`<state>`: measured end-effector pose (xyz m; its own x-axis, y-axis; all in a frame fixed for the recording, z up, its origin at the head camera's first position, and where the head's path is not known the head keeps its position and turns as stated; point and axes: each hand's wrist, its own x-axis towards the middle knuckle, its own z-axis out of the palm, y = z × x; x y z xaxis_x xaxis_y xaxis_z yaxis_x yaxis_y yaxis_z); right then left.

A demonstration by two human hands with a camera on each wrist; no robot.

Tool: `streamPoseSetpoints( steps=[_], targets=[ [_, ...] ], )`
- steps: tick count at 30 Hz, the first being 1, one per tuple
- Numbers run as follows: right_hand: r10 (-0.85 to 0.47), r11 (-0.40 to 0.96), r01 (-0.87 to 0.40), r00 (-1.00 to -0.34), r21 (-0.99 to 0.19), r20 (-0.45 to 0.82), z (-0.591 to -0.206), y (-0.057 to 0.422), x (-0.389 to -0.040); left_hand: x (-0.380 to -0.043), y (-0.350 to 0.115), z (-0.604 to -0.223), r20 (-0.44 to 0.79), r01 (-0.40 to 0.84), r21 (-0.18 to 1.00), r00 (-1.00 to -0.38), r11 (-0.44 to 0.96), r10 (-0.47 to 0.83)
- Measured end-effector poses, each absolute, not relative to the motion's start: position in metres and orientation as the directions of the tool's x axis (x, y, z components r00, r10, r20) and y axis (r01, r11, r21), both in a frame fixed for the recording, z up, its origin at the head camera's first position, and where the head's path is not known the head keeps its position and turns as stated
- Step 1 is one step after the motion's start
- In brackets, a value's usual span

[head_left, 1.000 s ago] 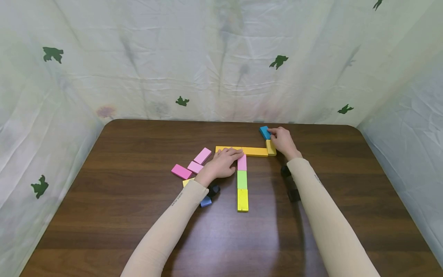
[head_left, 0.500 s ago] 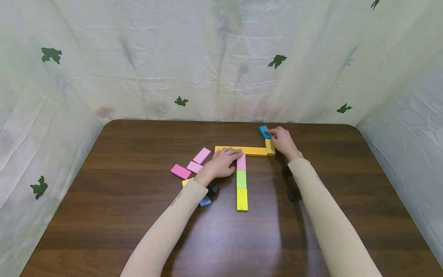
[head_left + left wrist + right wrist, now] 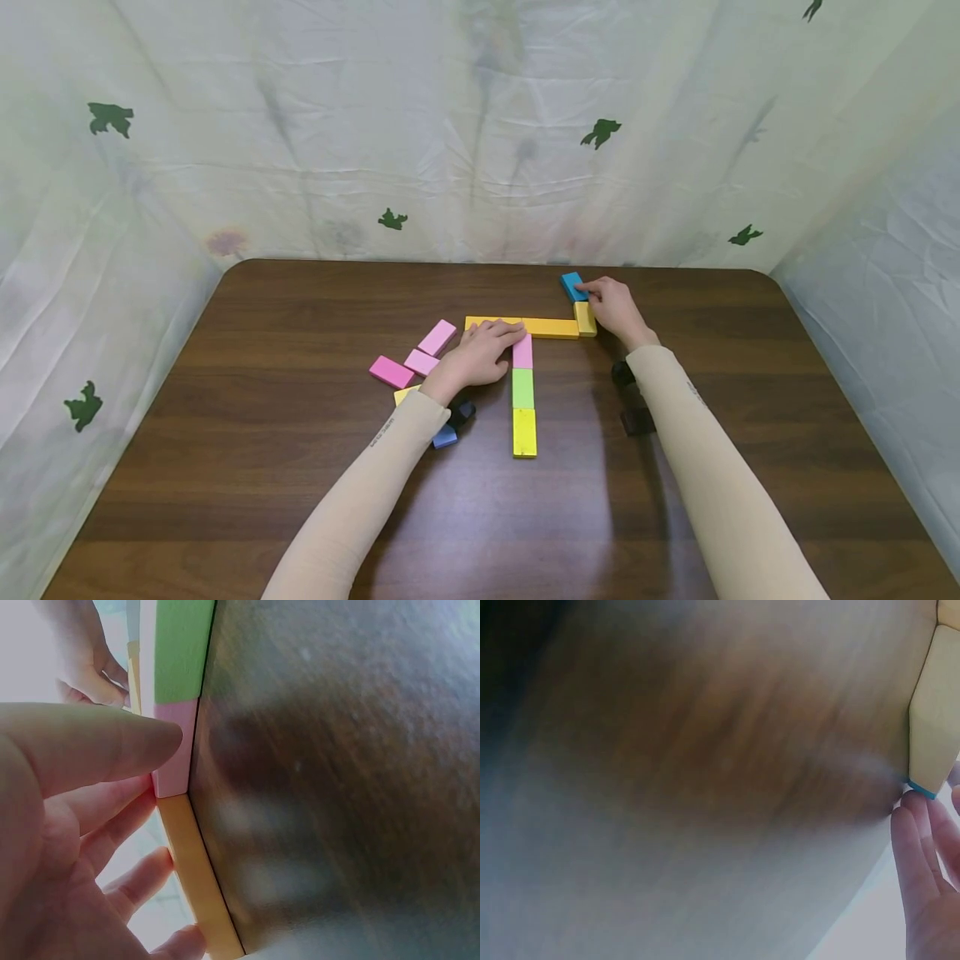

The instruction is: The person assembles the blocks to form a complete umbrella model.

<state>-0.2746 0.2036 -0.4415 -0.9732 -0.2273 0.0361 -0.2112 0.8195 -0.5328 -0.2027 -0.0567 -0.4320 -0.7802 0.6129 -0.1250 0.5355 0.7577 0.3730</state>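
My left hand (image 3: 486, 352) lies with fingers extended over the row of two orange blocks (image 3: 551, 328), its fingertips at the top of the pink block (image 3: 522, 353). Below that pink one, a green block (image 3: 522, 389) and a yellow block (image 3: 525, 433) form a column. At the row's right end a darker yellow block (image 3: 586, 320) stands crosswise. Touching its far end is a tilted blue block (image 3: 573, 286). The right hand (image 3: 615, 308) rests its index fingertip on the blue block's top. In the right wrist view, straight fingers (image 3: 907, 847) meet the blue block's edge.
Left of the left hand lie two light pink blocks (image 3: 437, 337), a darker pink block (image 3: 391, 372), a pale yellow block (image 3: 405, 394) and a blue block (image 3: 445, 437), the last two partly under the sleeve. A patterned cloth (image 3: 480, 167) hangs behind the wooden table (image 3: 262, 467).
The right index finger has reached slightly further left over the blue block. The left hand and the blocks stay in place; the whole view has shifted a little.
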Motion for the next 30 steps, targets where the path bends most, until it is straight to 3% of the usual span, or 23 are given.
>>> streamPoseSetpoints(
  steps=[10, 30],
  targets=[
    [-0.227, 0.819, -0.211, -0.973, -0.533, 0.037, -0.442, 0.205, -0.274, -0.202, -0.057, -0.431, -0.128, 0.533, 0.380, -0.779, 0.756, 0.614],
    [-0.219, 0.708, -0.218, -0.972, -0.672, 0.085, -0.426, 0.221, -0.252, -0.201, -0.057, -0.432, -0.117, 0.534, 0.390, -0.779, 0.750, 0.616]
  ],
)
